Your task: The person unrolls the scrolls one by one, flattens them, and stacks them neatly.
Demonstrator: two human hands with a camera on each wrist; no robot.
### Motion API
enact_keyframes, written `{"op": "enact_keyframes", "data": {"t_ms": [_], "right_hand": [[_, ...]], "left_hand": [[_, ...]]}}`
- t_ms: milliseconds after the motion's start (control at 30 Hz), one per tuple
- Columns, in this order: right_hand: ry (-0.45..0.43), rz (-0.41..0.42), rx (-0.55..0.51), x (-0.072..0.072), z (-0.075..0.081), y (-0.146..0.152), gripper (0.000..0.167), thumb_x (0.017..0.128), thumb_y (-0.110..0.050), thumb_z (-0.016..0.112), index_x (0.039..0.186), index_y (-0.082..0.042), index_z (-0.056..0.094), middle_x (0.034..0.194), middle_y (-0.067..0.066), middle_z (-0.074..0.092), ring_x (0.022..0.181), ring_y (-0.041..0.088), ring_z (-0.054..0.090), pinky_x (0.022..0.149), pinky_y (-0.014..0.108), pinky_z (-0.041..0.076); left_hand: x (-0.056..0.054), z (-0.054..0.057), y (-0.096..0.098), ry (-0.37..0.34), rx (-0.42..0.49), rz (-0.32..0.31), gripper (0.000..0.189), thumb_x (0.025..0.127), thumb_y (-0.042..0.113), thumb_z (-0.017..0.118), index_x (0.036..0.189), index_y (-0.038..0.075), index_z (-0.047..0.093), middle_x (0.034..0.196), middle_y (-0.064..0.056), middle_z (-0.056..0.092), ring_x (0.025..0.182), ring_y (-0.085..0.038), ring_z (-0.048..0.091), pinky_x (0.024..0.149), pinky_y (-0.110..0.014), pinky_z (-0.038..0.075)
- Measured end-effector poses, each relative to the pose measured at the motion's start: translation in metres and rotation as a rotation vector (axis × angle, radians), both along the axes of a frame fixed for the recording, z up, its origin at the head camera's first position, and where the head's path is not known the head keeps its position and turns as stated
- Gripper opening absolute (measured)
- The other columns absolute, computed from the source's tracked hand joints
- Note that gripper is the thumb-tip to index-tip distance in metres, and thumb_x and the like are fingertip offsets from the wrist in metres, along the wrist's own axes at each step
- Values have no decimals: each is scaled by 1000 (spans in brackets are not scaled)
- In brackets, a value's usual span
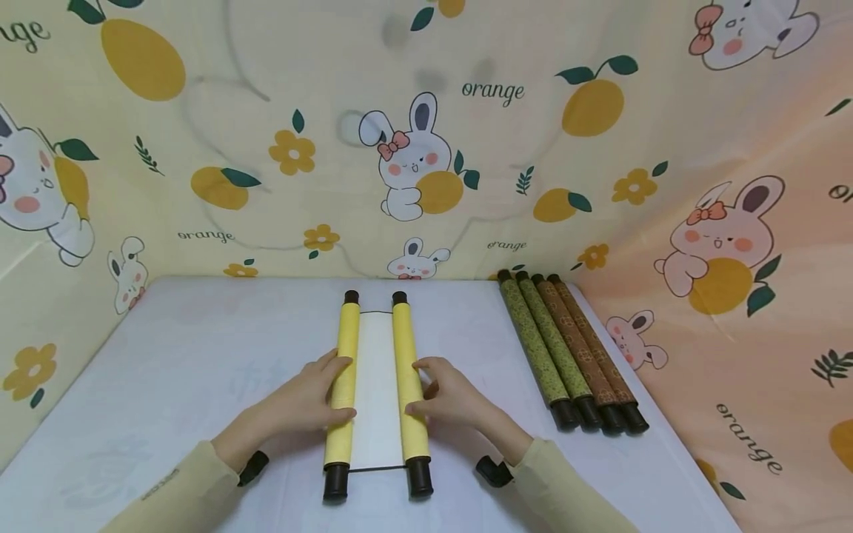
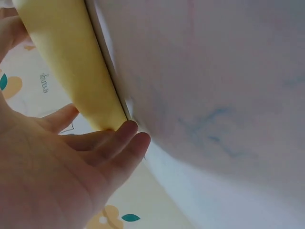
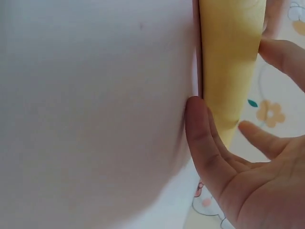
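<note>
A scroll lies partly unrolled on the table, a strip of white paper [image 1: 377,385] showing between its two yellow rolls. My left hand [image 1: 293,403] holds the left yellow roll [image 1: 348,333] below its middle, thumb on the inner side and fingers along the outer side. Opposite it, my right hand [image 1: 460,400] grips the right yellow roll [image 1: 403,333] in much the same way. Dark knobs cap both ends of each roll. In the left wrist view, the fingertips of the left hand [image 2: 66,167] reach the roll's underside; the right wrist view shows the right hand [image 3: 252,186] likewise.
Two green patterned rolls [image 1: 533,333] and two brown patterned rolls [image 1: 578,333], all dark-capped, lie side by side on the right of the white-covered table [image 1: 200,333]. A printed cloth [image 1: 320,66] with rabbits and oranges rises behind and at both sides.
</note>
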State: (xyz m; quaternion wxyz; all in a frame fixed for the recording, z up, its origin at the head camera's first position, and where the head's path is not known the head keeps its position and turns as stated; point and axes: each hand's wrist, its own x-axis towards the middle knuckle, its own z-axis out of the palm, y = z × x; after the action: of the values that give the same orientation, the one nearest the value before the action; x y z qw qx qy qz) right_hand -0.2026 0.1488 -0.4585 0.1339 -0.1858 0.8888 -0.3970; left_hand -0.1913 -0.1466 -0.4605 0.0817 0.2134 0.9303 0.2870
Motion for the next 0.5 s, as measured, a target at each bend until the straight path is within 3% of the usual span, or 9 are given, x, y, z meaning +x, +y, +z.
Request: {"op": "enact_keyframes", "data": {"t_ms": [200, 333, 500], "right_hand": [[48, 65, 9, 0, 2, 8, 81, 81, -3, 70, 158, -8, 45, 169, 21, 20, 91, 16, 61, 77, 30, 52], [64, 104, 49, 2, 2, 13, 73, 84, -1, 63, 155, -8, 49, 171, 13, 22, 91, 15, 56, 73, 28, 48], [63, 108, 59, 4, 1, 23, 61, 90, -4, 62, 150, -7, 56, 170, 8, 28, 101, 15, 61, 80, 31, 51]], "left_hand": [[1, -1, -7, -20, -8, -18, 88, 88, 39, 77, 159, 4, 38, 167, -31, 18, 146, -55, 31, 111, -66, 38], [2, -1, -11, -6, -4, -48, 82, 88, 32, 73, 159, 5, 41, 169, -30, 13, 146, -53, 31, 108, -65, 40], [4, -3, -16, 58, -14, -59, 73, 93, 33, 68, 156, 5, 45, 168, -28, 17, 143, -54, 36, 106, -65, 43]]}}
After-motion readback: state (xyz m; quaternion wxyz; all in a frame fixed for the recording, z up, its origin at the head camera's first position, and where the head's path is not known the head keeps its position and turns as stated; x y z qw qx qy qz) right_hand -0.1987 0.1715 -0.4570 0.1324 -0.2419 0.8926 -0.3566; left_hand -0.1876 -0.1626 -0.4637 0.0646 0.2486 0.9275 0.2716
